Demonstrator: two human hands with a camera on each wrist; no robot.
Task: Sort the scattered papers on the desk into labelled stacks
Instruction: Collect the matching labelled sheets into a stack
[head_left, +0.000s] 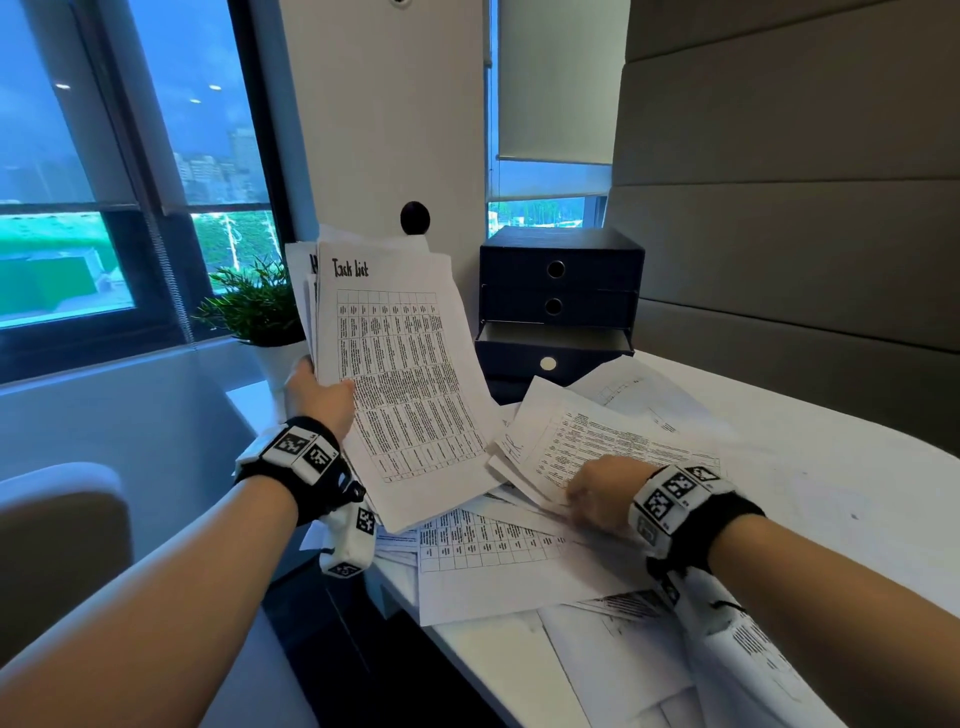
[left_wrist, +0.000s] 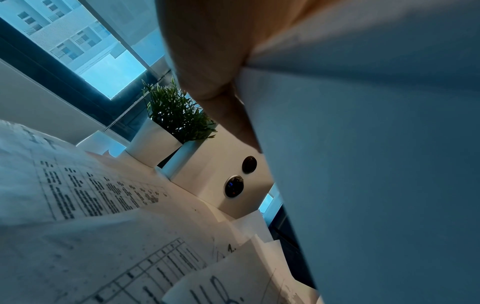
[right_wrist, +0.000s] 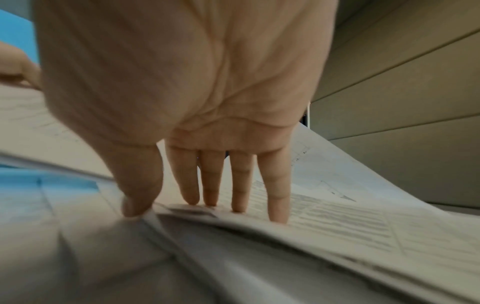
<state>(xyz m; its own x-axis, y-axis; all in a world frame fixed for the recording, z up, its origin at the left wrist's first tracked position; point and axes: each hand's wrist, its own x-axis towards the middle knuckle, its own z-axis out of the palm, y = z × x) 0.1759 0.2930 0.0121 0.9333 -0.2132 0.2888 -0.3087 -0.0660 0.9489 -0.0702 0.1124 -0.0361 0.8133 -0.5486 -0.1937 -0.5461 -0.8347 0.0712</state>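
Observation:
My left hand (head_left: 317, 389) grips a bundle of printed sheets (head_left: 400, 374) held up above the desk's left edge; the top sheet is headed "Task List" over a table. In the left wrist view the bundle (left_wrist: 376, 164) fills the right side, with my fingers (left_wrist: 207, 61) against it. My right hand (head_left: 597, 493) lies on the scattered papers (head_left: 587, 441) on the white desk (head_left: 831, 467). In the right wrist view its straight fingers (right_wrist: 239, 185) press on a printed sheet (right_wrist: 350, 226) and the thumb (right_wrist: 137, 195) touches that sheet's edge.
A dark blue drawer box (head_left: 558, 306) stands at the back, its lowest drawer partly pulled out. A potted plant (head_left: 260, 312) in a white pot sits by the window. More loose sheets (head_left: 493, 566) overlap towards the desk's near edge. A padded wall (head_left: 805, 208) is on the right.

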